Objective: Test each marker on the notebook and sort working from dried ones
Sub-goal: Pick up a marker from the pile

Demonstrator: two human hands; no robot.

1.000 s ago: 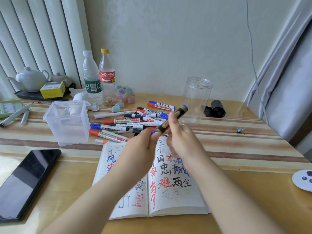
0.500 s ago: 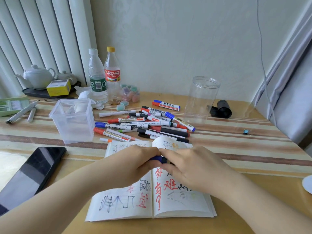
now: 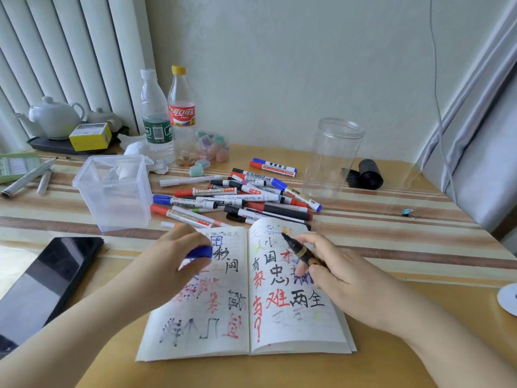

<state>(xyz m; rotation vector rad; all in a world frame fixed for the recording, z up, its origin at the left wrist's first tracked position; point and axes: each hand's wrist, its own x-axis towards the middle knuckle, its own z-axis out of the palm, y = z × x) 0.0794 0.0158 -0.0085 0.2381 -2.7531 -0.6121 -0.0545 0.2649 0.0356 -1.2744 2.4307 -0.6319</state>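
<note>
Now pulled apart, cap (image 3: pixel 199 252) gripped in left hand (image 3: pixel 170 259), marker (image 3: pixel 300 252) pinched in right hand (image 3: pixel 344 275) over notebook (image 3: pixel 279 331); risks smearing wet ink.

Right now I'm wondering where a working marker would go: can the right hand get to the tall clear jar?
Probably yes. The right hand holds the uncapped marker, and only bare table lies between it and the open-topped jar.

Both forearms reach in from below. Left hand (image 3: pixel 173 261) curled, fingertips pinching a blue cap (image 3: pixel 199 252). Right hand (image 3: pixel 340 278) grips an uncapped marker (image 3: pixel 300 252), its tip pointing up-left beyond the fingers (image 3: pixel 307 239).
</note>
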